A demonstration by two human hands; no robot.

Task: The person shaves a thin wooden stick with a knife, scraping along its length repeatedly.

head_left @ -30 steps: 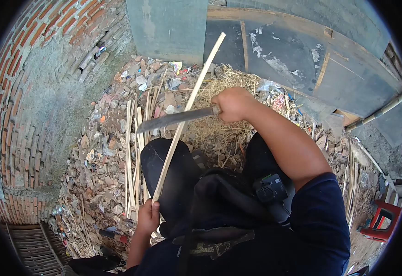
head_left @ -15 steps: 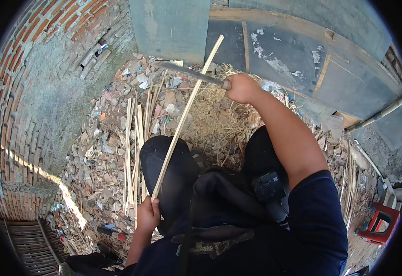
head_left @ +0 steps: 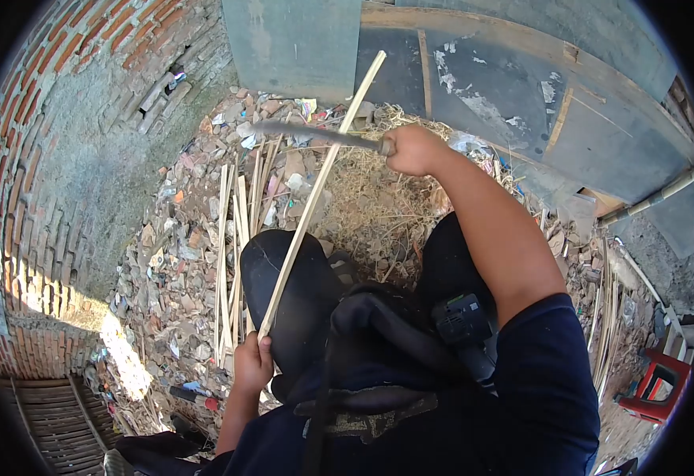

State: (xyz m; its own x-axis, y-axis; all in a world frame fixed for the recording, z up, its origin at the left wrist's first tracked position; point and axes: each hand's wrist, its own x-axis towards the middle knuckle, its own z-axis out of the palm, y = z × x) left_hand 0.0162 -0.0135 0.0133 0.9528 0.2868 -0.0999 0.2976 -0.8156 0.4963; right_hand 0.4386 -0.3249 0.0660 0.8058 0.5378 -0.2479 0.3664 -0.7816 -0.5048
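A long, pale strip of split bamboo (head_left: 305,216) slants up from my left knee toward the grey panels. Its near end is in my left hand (head_left: 253,363), fingers closed around it beside the knee. My right hand (head_left: 417,151) is wrapped around the handle of a machete (head_left: 307,132). The dark blade points left and crosses the strip's upper part; whether its edge bites into the strip I cannot tell. Several more bamboo strips (head_left: 224,262) lie on the rubble left of my knee.
Rubble and litter (head_left: 176,270) cover the ground, with dry shavings (head_left: 374,190) between my knees. A brick wall (head_left: 69,198) rises at left, grey panels (head_left: 474,87) ahead. More strips (head_left: 605,325) and a red plastic stool (head_left: 656,386) are at right.
The machete has shifted slightly down and left along the strip, and its blade lies more level. My left hand keeps its hold on the strip's near end.
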